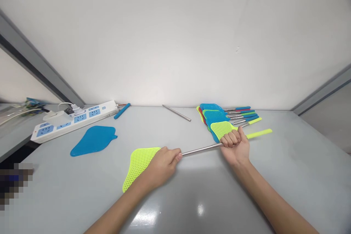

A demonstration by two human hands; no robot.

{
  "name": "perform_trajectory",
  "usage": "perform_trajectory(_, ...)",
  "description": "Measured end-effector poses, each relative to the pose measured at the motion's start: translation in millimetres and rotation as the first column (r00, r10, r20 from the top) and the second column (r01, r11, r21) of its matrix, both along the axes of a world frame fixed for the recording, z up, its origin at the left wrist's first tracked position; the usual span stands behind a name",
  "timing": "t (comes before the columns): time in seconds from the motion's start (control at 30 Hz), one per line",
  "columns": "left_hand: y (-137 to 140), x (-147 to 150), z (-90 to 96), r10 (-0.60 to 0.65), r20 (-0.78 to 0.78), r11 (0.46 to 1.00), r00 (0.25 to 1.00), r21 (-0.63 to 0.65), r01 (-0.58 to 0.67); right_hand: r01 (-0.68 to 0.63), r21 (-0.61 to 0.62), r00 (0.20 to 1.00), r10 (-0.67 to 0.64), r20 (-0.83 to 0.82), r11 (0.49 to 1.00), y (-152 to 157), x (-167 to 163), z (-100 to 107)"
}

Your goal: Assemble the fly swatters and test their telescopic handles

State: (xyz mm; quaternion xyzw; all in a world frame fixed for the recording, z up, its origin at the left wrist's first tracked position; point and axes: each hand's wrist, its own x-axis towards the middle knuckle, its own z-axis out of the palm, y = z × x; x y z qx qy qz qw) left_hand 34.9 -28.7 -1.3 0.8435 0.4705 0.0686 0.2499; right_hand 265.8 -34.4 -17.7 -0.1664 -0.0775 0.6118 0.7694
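Left hand: the left hand [163, 161] is curled shut, pinching the spot where the yellow-green swatter head [139, 164] meets the metal rod [201, 149].
Right hand: the right hand [235, 145] is a tight fist wrapped around the other end of the rod, next to the yellow-green handle [260, 133].
Swatter: it runs straight between both hands, low over the gray surface [192, 197]; its net head lies flat on the surface by the left hand.
Pile: a pile of fly swatters [219, 119], blue, red and yellow-green, lies just behind the right hand.
Loose rod: a bare metal rod [176, 113] lies by the wall.
Blue head: a blue swatter head [93, 141] lies alone, well to the left.
Blue handle: a blue handle [122, 111] lies next to the power strip [74, 120].
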Motion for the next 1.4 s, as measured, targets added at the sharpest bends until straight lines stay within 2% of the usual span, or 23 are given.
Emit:
perform_trajectory(0.27, 2, -2, 3.2, -0.003, 0.018, 0.998, 1.000, -0.066, 0.004, 0.004, -0.007, 0.998, -0.003, 0.058, 1.000, -1, -6, -6)
perform_trajectory(0.6, -1, 0, 8.7, 0.058, 0.040, 0.984, 0.998, -0.171, -0.050, 0.004, -0.018, 1.000, -0.004, 0.009, 1.000, -2, -9, -2)
perform_trajectory(0.93, -4, 4, 8.8, 0.084, 0.013, 0.984, 0.996, -0.157, -0.081, 0.015, -0.035, 0.999, -0.014, 0.037, 0.999, -3, -11, -3)
perform_trajectory(1.17, -6, 5, 9.9, 0.092, 0.033, 0.977, 0.995, -0.196, -0.084, 0.025, -0.053, 0.999, -0.023, 0.041, 0.998, -5, -12, -1)
perform_trajectory(1.4, -6, 4, 5.9, 0.105, 0.064, 0.971, 0.992, -0.222, -0.089, 0.043, -0.054, 0.988, -0.034, 0.150, 0.998, -7, -16, 1)
